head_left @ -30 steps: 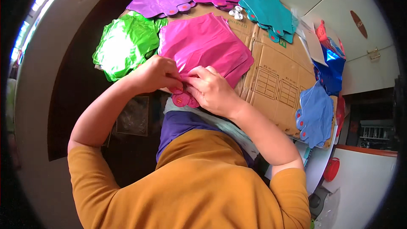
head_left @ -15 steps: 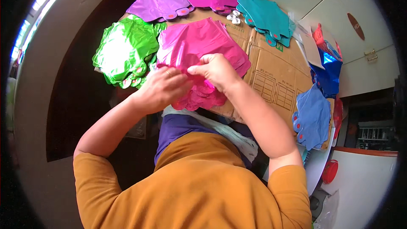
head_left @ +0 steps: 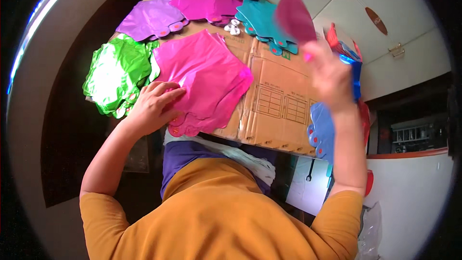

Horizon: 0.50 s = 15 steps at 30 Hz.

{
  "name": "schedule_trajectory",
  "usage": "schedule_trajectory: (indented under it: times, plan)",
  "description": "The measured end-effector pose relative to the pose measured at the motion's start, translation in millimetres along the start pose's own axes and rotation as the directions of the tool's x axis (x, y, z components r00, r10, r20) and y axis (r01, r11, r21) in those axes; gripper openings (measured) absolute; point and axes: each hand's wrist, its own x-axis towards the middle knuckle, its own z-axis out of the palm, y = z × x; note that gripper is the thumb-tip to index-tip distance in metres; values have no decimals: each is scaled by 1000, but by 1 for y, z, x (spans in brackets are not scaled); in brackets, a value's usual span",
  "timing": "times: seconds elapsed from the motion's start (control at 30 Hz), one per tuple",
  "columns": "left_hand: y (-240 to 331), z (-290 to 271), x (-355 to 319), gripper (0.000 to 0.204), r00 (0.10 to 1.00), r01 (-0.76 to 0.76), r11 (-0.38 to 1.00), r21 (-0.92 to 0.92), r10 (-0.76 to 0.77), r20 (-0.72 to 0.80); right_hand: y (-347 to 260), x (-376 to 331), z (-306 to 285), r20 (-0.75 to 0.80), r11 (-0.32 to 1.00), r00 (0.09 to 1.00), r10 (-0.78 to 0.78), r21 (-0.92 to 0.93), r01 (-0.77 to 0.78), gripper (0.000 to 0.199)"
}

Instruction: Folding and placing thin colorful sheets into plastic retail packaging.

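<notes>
"Changing how?"
"Switching from two-handed work at the pink stack (head_left: 204, 72), centre, to pinching one dark-pink piece (head_left: 294, 14) aloft in the right hand (head_left: 328, 74), upper right; so splitting one off."
"Doing what with the left hand (head_left: 155, 105)?"
"Resting it on the stack's left edge, spreading fingers, not gripping."
"Blocking anything?"
"Hiding part of the blue stack (head_left: 321, 126), right, behind the right forearm (head_left: 349, 144); crowding the green stack (head_left: 115, 72), left."

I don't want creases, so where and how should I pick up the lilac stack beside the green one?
Probably pinch the rounded tabs on the near right edge of the lilac stack, coming from the near right over bare cardboard: the tabs stick out there, while the green stack crowds its near left.
</notes>
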Motion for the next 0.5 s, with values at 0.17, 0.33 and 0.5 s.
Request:
schedule_trajectory:
  times: [0.17, 0.33, 0.5]
  plan:
    - [-7, 3, -4, 42, 985, -37, 990, -139, 13, -171, -11, -118, 54, 356, 990, 933, -50, 138, 0, 42]
    - [-34, -23, -45, 32, 914, 131, 984, -121, -167, -370, -29, -133, 50, 450, 940, 892, -38, 318, -120, 45]
    - [-47, -40, -79, 37, 942, 204, 968, 145, -154, -299, -23, -127, 53, 442, 926, 897, -33, 351, -138, 55]
